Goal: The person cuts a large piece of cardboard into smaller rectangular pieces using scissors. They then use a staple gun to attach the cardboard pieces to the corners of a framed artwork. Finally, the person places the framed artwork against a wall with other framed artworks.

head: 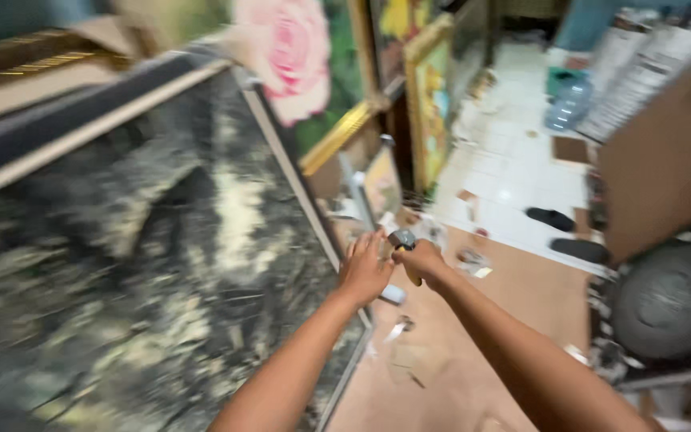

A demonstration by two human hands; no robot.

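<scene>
Here the right hand [421,260] grips a hammer [402,240], its fingers wrapping the handle.

The right hand [421,260] grips a hammer [403,244] just at three o'clock of the left hand [364,270], which rests on the dark painting's frame [305,196]; rose painting [285,56] at twelve.

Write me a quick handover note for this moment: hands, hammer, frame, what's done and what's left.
Left hand: open, fingers resting on the right edge of the large dark framed painting.
Right hand: shut on a small hammer, head up, yellowish handle sticking out below the fist, close beside the left hand.
Around: more framed paintings lean behind; scraps lie on the brown floor.
Done: hammer is in hand and at the frame edge.
Left: picture is motion-blurred; no nail visible, so I cannot tell how far the hammering on that edge has got.
</scene>
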